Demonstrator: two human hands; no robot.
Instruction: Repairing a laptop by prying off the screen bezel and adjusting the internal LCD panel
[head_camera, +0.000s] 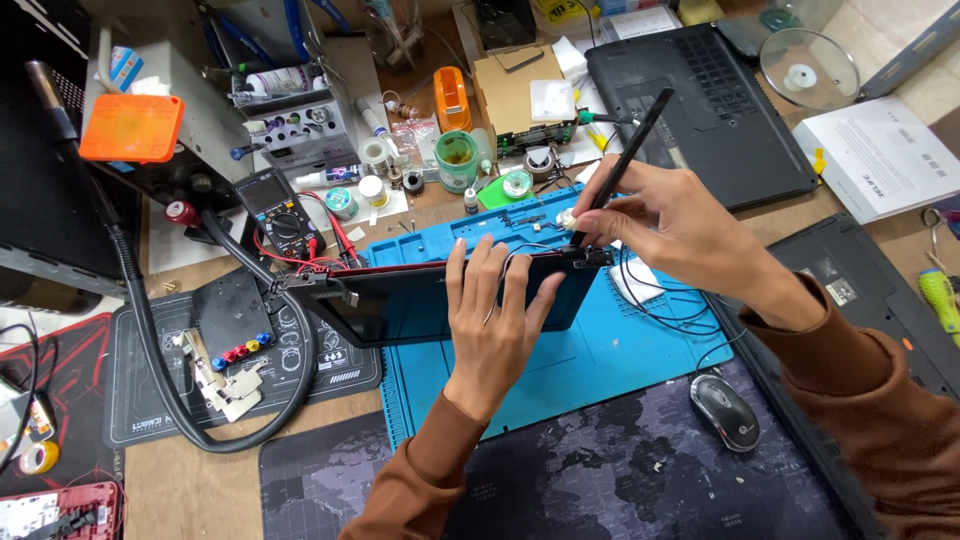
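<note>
Orange plastic, a flat lidded box (131, 127), sits far left on a grey metal unit, and a black ribbed hose (150, 345) curves from there down over a dark printed mat. Just right of it a black multimeter (277, 210) with red leads lies near a small round green tin (457, 160) and a roll of solder. At the centre a blue silicone work mat (610, 345) carries a slim dark laptop screen panel (400, 305), glossy and red-edged, propped on its long side. The left hand (492, 315) lies flat and open against the panel's near face, fingers spread upward and fingertips hooked over its top edge, with a thin grey wire running between them. Right of that, the right hand (670, 225) is closed in a pinch around a long black tool (625, 150), like a spudger or tweezers, whose lower tip meets the panel's top right corner beside a small white part (566, 218). Thin black cables (660, 300) loop below that corner. Farther right a black laptop base (720, 100) lies upside down, a glass lid (808, 68) beyond it, and a grey mouse (725, 412) rests near on a dark map-printed pad.
</note>
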